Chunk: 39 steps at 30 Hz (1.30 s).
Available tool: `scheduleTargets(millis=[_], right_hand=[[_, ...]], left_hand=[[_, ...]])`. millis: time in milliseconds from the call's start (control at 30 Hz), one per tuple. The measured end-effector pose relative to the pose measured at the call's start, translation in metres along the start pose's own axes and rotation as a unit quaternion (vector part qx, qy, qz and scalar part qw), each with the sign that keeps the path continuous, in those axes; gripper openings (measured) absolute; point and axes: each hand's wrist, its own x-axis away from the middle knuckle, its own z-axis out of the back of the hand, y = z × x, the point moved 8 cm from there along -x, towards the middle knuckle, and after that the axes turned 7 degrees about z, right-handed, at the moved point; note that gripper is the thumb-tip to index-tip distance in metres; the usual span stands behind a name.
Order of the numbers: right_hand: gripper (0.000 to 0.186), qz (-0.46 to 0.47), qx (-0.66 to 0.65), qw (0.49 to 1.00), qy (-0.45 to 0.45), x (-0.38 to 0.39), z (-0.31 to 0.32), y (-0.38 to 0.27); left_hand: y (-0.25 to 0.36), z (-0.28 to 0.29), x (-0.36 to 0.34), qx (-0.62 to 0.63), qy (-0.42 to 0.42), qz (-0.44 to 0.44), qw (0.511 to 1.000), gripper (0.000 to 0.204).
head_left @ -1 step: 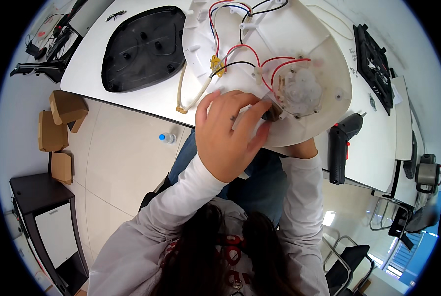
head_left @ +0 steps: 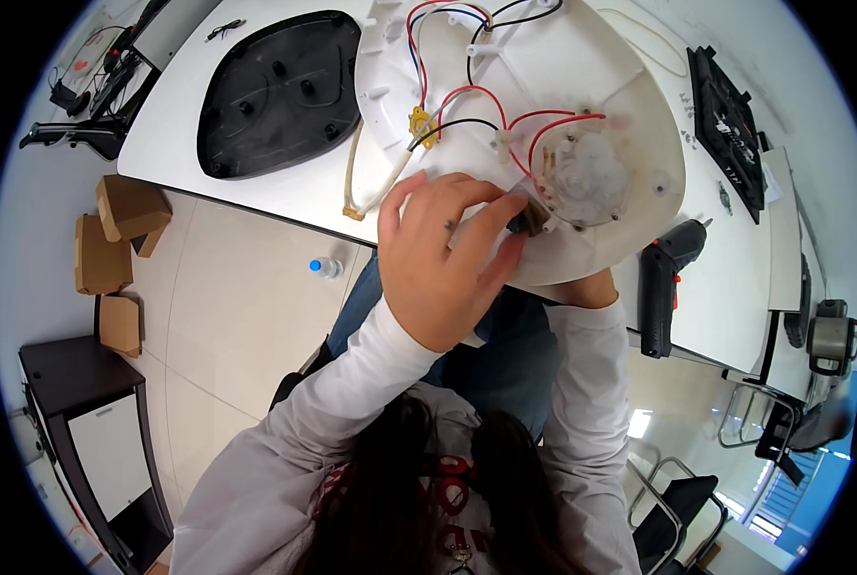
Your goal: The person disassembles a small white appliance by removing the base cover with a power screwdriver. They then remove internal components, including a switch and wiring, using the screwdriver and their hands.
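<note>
Your left hand (head_left: pixel 443 254) pinches the small brown part (head_left: pixel 534 220) at the white housing's (head_left: pixel 582 86) near rim — it lies just right of your fingers (head_left: pixel 491 216), over the table (head_left: pixel 285 192) edge. Your right hand (head_left: pixel 582 289) sits beneath the housing, its fingers hidden, so you cannot tell their state.

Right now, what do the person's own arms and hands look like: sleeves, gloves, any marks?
Both hands are bare, no gloves. The left hand shows a small dark mark on its back; no rings visible. The right hand is mostly hidden under the white housing, only its wrist shows. Both arms wear long, light grey-white sleeves reaching the wrists.
</note>
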Motion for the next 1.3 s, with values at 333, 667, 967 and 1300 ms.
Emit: scheduleTargets(millis=[333, 667, 967, 1300], right_hand=[[0.028, -0.001, 0.001, 1.000, 0.011, 0.000, 0.002, 0.002], [0.028, -0.005, 0.007, 1.000, 0.025, 0.002, 0.005, 0.003], [0.028, -0.009, 0.010, 0.999, 0.034, 0.001, 0.007, 0.005], [0.028, -0.015, 0.011, 0.999, 0.046, 0.000, 0.009, 0.007]], left_hand=[[-0.002, -0.002, 0.000, 0.036, -0.010, 0.057, 0.998, 0.046], [-0.009, -0.005, -0.006, 0.067, -0.017, 0.079, 0.994, 0.043], [-0.010, -0.005, -0.008, 0.031, -0.047, 0.123, 0.991, 0.042], [-0.009, -0.004, -0.005, 0.076, -0.076, 0.140, 0.984, 0.041]])
